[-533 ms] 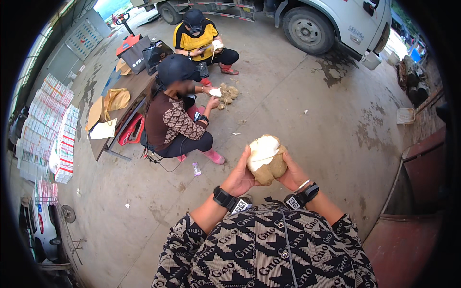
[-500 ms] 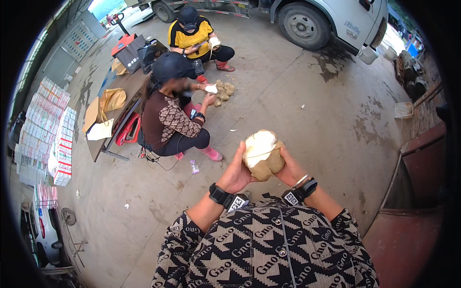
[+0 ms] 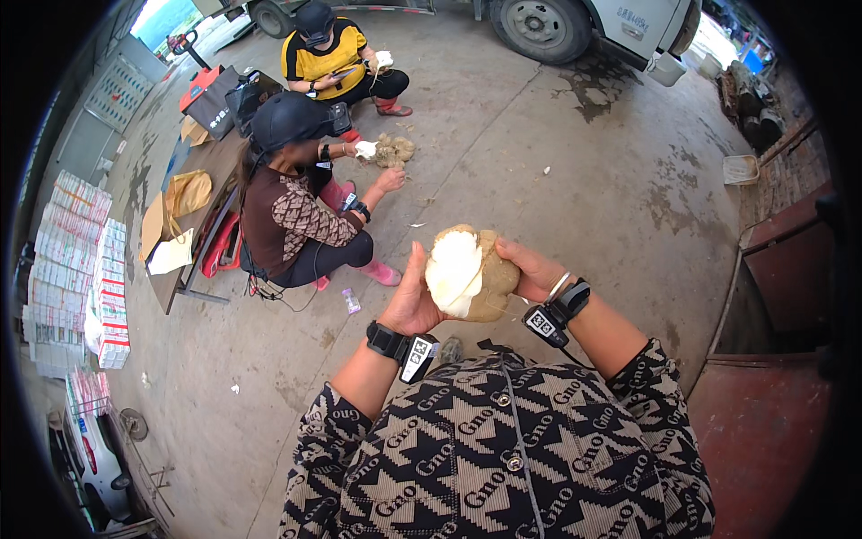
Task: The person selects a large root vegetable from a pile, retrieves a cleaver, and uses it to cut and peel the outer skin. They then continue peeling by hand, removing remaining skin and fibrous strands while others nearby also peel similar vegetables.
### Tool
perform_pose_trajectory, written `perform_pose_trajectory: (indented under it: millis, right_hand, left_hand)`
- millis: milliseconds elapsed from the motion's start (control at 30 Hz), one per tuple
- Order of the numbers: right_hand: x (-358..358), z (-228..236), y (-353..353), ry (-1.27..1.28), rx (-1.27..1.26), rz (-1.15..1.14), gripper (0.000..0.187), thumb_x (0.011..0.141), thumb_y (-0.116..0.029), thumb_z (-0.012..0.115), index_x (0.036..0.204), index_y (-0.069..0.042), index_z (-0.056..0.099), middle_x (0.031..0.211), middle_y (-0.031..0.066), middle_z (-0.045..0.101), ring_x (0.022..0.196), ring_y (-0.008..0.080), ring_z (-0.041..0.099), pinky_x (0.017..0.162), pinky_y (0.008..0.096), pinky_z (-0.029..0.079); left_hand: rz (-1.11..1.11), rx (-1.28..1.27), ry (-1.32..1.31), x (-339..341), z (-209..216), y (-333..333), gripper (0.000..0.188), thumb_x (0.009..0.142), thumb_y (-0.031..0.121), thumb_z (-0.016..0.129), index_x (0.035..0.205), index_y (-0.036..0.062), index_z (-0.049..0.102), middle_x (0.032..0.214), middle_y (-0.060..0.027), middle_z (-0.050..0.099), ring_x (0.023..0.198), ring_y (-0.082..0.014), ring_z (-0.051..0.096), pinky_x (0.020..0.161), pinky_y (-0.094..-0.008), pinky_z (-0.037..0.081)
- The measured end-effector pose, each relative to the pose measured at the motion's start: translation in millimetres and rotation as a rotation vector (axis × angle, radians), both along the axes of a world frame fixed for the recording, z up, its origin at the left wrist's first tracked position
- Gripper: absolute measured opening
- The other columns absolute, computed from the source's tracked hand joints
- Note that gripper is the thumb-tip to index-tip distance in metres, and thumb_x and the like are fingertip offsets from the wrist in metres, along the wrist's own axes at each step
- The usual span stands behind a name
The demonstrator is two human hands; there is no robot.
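Note:
A large, lobed jicama [image 3: 489, 274] is held up in front of my chest, its brown skin partly off and white flesh bare on the left side. My left hand [image 3: 415, 301] cups it from the left and below, thumb along its edge. On the other side my right hand [image 3: 534, 268] grips it, the thumb lying on the brown skin near the top and the other fingers mostly hidden. A thin strand sticks out from its lower right.
Ahead on the left a person in brown [image 3: 301, 211] squats by a pile of brown tubers [image 3: 395, 153]; another in yellow [image 3: 334, 61] squats behind. A low table [image 3: 215, 166] and stacked cartons [image 3: 67, 260] stand left. A truck wheel [image 3: 540, 29] is at the back, a red metal surface [image 3: 763, 431] at right.
The jicama has turned in my hands and sits further left in view. My right wrist has rotated. The person in brown has moved their hands apart. The whole view has shifted slightly.

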State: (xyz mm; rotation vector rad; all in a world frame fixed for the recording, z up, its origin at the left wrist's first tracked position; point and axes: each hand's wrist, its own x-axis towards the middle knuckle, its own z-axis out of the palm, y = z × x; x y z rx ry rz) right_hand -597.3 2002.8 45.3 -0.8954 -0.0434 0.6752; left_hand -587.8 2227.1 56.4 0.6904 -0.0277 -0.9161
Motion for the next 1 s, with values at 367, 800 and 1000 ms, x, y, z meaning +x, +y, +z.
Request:
perform_pose_trajectory:
  millis: [367,800,1000]
  right_hand:
    - [8,47,10,-0.679,-0.957,-0.309,0.038,0.090,-0.031,0.060,0.114,-0.002,0.057,0.108,0.0130,0.059,0.095,0.0179,0.058,0.081,0.0318,0.048]
    - [12,54,36,-0.585,-1.028,0.041,0.028,0.083,-0.025,0.061,0.085,0.003,0.064,0.073,0.0129,0.065,0.065,0.0202,0.059,0.061,0.0335,0.046]
    - [15,45,43,-0.656,-1.037,0.067,0.026,0.083,-0.023,0.062,0.083,0.003,0.062,0.070,0.0128,0.063,0.062,0.0187,0.056,0.059,0.0336,0.045]
  left_hand:
    - [0.280,0.002,0.030,-7,-25,1,0.070,0.091,0.060,0.049,0.141,0.0122,0.038,0.137,-0.0068,0.049,0.124,-0.0232,0.050,0.102,-0.0441,0.042]
    - [0.403,0.145,-0.195,-7,-21,23,0.063,0.093,0.046,0.054,0.137,0.0037,0.040,0.131,-0.0099,0.053,0.118,-0.0210,0.054,0.101,-0.0376,0.043]
    - [0.419,0.175,-0.247,-6,-27,32,0.053,0.093,0.035,0.058,0.134,0.0051,0.045,0.125,-0.0064,0.057,0.112,-0.0163,0.057,0.095,-0.0335,0.046]
